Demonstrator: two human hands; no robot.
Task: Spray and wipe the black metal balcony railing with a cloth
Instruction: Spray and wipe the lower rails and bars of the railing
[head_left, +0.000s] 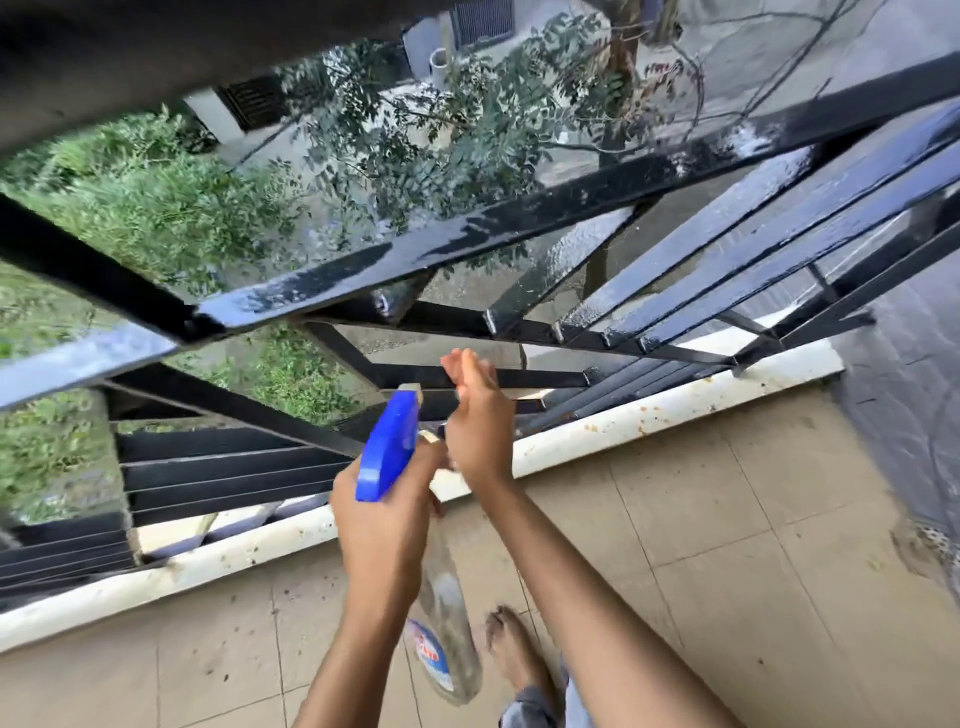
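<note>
left hand (384, 525): fingers clenched round the neck of a spray bottle (390, 447), blue head pointing at the lower bars, clear body hanging below the wrist over the floor (727, 519). right hand (475, 415): fingers straight and released, blurred, raised just beside the nozzle and in front of the bars; contact with the nozzle cannot be told. railing (467, 234): black, wet and glossy on the top rail, crossing the view above both hands, set on a stained white kerb (649, 410), greenery (156, 208) beyond; one bare foot (511, 649) on the tiles.
</note>
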